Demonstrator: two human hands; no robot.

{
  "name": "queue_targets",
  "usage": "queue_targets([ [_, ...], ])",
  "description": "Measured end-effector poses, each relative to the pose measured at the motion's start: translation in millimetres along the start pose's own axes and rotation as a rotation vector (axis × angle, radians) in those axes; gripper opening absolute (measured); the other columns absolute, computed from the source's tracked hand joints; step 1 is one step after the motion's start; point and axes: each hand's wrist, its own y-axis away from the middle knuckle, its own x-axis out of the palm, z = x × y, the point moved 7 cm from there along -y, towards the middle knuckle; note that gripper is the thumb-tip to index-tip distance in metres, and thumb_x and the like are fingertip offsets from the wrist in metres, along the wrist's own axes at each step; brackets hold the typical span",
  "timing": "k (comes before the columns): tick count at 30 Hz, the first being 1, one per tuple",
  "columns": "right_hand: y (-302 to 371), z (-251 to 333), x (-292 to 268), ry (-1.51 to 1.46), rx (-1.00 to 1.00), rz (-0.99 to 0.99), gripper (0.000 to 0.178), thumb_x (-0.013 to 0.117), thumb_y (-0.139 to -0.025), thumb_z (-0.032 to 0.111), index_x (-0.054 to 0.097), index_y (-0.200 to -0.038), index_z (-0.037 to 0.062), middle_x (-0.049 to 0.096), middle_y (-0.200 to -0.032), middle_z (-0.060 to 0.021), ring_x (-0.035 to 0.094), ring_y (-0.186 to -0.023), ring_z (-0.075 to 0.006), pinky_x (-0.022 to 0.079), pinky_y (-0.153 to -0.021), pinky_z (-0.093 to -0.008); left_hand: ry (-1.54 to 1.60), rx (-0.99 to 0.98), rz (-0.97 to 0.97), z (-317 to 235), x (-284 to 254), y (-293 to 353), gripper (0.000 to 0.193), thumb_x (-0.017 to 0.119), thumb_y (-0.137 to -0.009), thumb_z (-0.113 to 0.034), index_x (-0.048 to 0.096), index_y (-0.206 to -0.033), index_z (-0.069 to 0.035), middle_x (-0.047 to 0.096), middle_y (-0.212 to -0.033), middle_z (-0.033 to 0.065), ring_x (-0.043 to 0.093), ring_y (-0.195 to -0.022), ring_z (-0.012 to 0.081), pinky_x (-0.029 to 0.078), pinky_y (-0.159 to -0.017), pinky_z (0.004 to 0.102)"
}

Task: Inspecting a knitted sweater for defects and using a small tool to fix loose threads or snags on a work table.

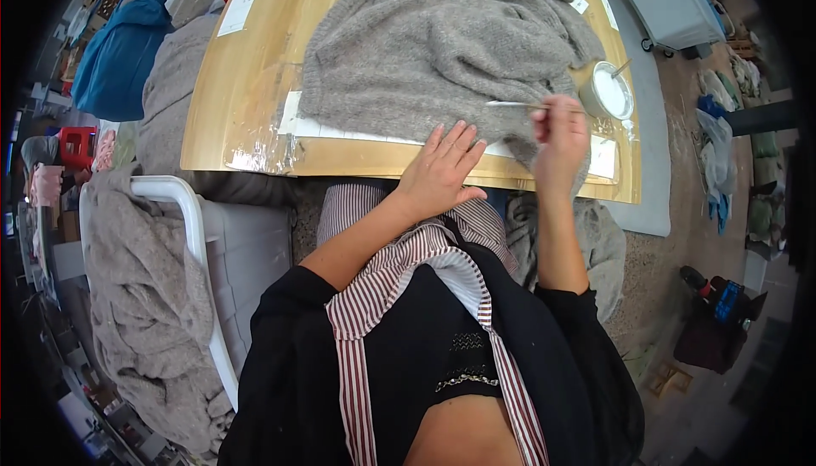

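left grip (440,167): flat, palm-down | right grip (561,136): raised, pinching | forearms (562,249): bare

No text readable — the paper slip (237,13) perhaps bears faint marks.

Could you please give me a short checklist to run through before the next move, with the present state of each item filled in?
1. Left hand laid flat: ok; its fingers are spread at the near edge of the grey knit.
2. Thin tool in grip: ok; the right hand holds it.
3. Tool tip touching the knit: cannot tell; it shows over the fabric, but contact is unclear.
4. Cup upright: ok; it stands on the wooden table, to the right of the knit, with white contents visible.
5. Knit lying smooth: not ok; it is rumpled in folds.
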Motion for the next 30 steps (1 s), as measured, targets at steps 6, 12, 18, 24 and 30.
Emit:
queue_targets([
  [6,18,-44,68,-0.021,0.071,0.237,0.018,0.053,-0.101,0.019,0.061,-0.096,0.0043,0.061,-0.074,-0.0004,0.047,-0.058,-0.0024,0.039,-0.055,-0.0166,-0.072,-0.014,0.084,-4,4,-4,0.087,0.074,-0.068,-0.053,0.051,-0.131,0.002,0.046,-0.139,0.0234,0.036,-0.136,0.0375,0.024,-0.114,0.0498],
  [12,16,-51,66,0.055,0.068,0.256,0.019,0.053,-0.101,0.020,0.062,-0.095,0.0042,0.061,-0.074,0.0008,0.047,-0.058,-0.0017,0.039,-0.054,-0.0163,-0.130,-0.064,0.138,-3,9,-13,0.096,0.076,-0.066,-0.053,0.044,-0.134,0.007,0.039,-0.143,0.0255,0.032,-0.138,0.0383,0.022,-0.115,0.0487],
  [18,15,-56,68,0.088,0.123,0.295,0.019,0.054,-0.100,0.020,0.062,-0.095,0.0039,0.061,-0.074,0.0011,0.046,-0.058,-0.0012,0.039,-0.054,-0.0161,-0.241,-0.026,0.217,-3,16,-9,0.093,0.075,-0.070,-0.052,0.043,-0.137,0.002,0.040,-0.144,0.0237,0.032,-0.137,0.0394,0.022,-0.115,0.0499],
  [24,18,-52,85,0.320,0.037,0.368,0.019,0.054,-0.100,0.019,0.061,-0.094,0.0023,0.059,-0.073,0.0019,0.050,-0.061,-0.0039,0.041,-0.057,-0.0186,-0.284,-0.021,0.213,-3,15,-8,0.087,0.074,-0.071,-0.051,0.046,-0.136,0.000,0.041,-0.143,0.0246,0.031,-0.139,0.0406,0.024,-0.114,0.0509],
  [30,15,-39,87,0.099,0.044,0.276,0.020,0.056,-0.099,0.020,0.061,-0.091,0.0014,0.061,-0.074,-0.0006,0.055,-0.065,-0.0058,0.046,-0.059,-0.0213,-0.174,-0.014,0.139,-3,10,-7,0.083,0.074,-0.071,-0.043,0.048,-0.132,0.006,0.041,-0.140,0.0272,0.032,-0.137,0.0426,0.022,-0.115,0.0527],
])
